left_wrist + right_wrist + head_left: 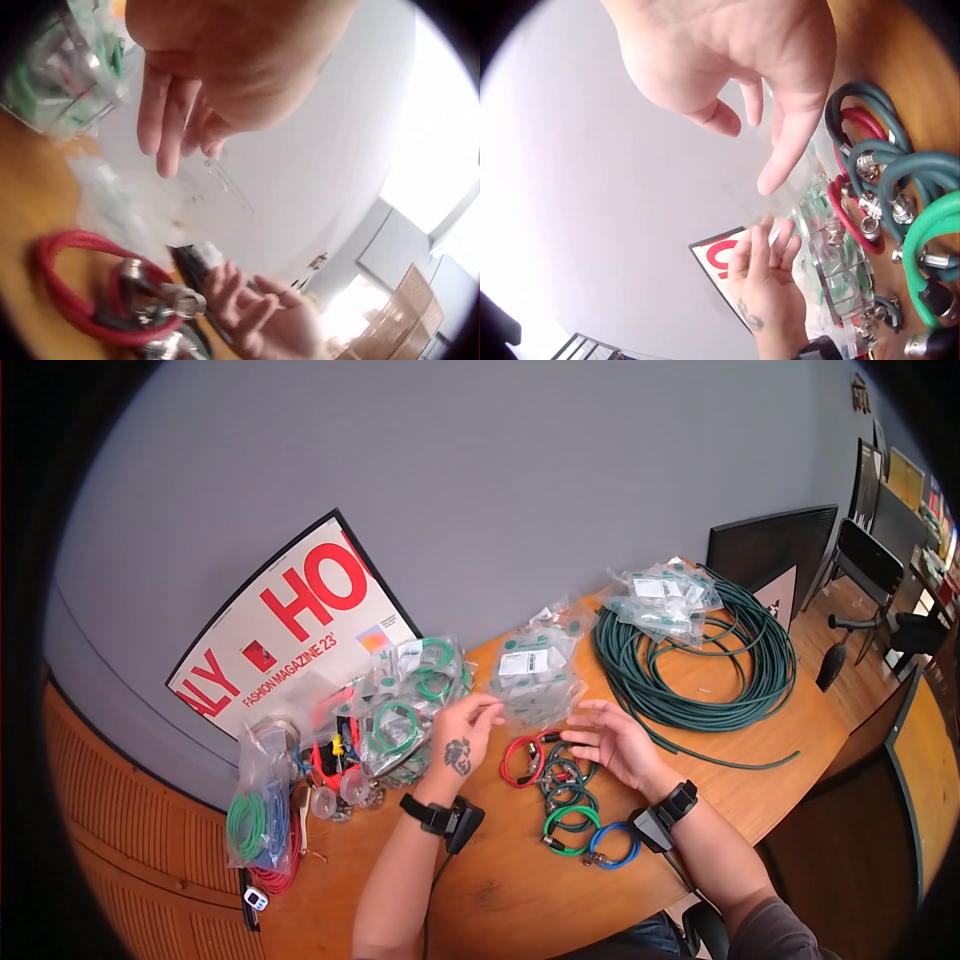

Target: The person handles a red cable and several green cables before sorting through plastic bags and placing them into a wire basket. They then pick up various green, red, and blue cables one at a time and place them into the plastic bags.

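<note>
My left hand (pixel 463 738) is over the middle of the table, its thumb and a finger pinching the edge of a clear plastic bag (pixel 229 184). Facing it, my right hand (pixel 625 745) is held with its fingers apart and nothing between them. Below and between the hands lie short coiled cables with metal connectors: a red cable (pixel 508 764), several dark green cables (pixel 570 794), a bright green cable (pixel 571 850) and a blue cable (pixel 618 863). Just beyond the fingertips lies a pile of clear packets (pixel 533 662) with white labels.
A large coil of dark green cable (pixel 640 690) lies at the right, with more labelled packets (pixel 665 592) on it. Bagged green cables (pixel 395 725), a yellow-handled tool (pixel 338 746) and small clear tubs (pixel 355 787) crowd the left. Behind them a framed poster (pixel 300 620) leans on the wall.
</note>
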Motion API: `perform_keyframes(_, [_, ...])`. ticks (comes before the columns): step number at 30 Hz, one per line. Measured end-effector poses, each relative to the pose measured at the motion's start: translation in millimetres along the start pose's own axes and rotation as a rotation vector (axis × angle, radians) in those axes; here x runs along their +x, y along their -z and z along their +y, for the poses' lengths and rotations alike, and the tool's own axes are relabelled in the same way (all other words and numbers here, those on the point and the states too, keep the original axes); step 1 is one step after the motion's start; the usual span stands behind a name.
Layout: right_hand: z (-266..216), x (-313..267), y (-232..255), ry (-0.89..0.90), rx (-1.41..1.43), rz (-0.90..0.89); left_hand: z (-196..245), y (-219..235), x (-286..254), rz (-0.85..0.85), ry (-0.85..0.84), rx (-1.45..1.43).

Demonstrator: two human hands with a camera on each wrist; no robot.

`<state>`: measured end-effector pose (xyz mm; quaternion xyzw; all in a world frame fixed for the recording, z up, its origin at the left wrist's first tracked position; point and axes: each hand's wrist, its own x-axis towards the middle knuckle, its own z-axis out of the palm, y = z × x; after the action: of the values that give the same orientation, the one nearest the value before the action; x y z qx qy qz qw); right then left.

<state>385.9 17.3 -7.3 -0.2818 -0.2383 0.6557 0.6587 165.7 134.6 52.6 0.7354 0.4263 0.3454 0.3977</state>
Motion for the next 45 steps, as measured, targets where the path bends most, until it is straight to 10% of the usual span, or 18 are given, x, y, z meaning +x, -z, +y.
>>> perform_keyframes(6, [-23.8,-20.8,-39.5,-0.192,0.196,-0.302,58.6,35.2,-79.3,0.128,-0.629,0.334])
perform_keyframes(12, [-0.5,-18.1,-41.7,-0.171,-0.215,-0.191,50.3,30.7,-140.8,-0.002,-0.671,0.347])
perform_keyframes(20, [-11.3,-14.5,-2.2,-0.072,-0.358,-0.141,4.1,20.8,-129.1,0.113,-0.107,0.23])
perform_keyframes(30, [-24.3,-13.0,10.9,-0.187,-0.245,-0.194,-19.0,-26.5,-94.8,-0.115,-0.131,0.594])
perform_keyframes(34, [-15.6,-17.8,0.1,-0.212,-0.252,-0.14,-10.9,-14.5,-96.6,0.099,-0.284,0.413])
perform_keyframes(45, [-5.8,-21.6,-21.4,-0.19,-0.298,-0.009,-10.5,20.6,-126.1,0.215,0.096,-0.507])
